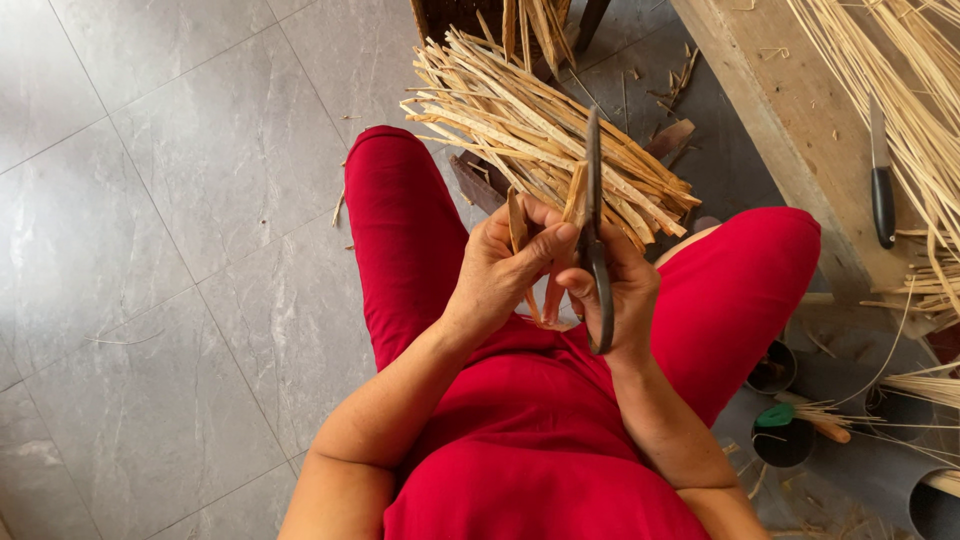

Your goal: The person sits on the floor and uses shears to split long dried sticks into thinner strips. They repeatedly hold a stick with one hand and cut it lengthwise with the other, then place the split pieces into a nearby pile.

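A heap of split strips (545,130) lies on the floor just beyond the hands. A knife (881,180) rests on the wooden bench (780,130) at far right.

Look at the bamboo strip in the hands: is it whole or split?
Split at the top. The strip shows two prongs, one by the left hand, one against the blade in the right hand.

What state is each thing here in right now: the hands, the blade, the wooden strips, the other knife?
Left hand: closed around a thin pale bamboo strip, held upright.
Right hand: gripping a dark metal blade, edge set into the strip.
Pile of split bamboo strips: lying loose.
Black-handled knife: lying flat on the wooden bench, untouched.
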